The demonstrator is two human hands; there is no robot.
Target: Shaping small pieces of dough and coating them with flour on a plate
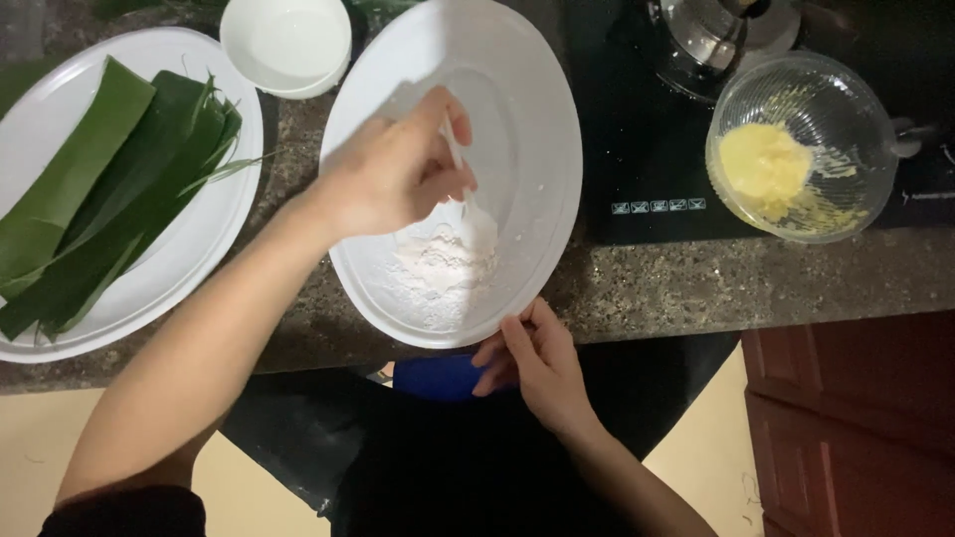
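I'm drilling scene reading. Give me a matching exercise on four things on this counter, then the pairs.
Things:
1. long green leaves
2. clear glass bowl
3. small empty white bowl
4. large oval white plate

Descriptions:
A. holds white flour, steadied at its near rim by the right hand
B. top edge, between the two plates
C. on the left white plate
D. holds yellow paste, on the black cooktop

Pairs: 1-C, 2-D, 3-B, 4-A

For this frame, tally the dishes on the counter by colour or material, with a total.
White plates: 2, one with green leaves, one with white flour
White bowl: 1
Clear glass bowl with yellow paste: 1
Total: 4
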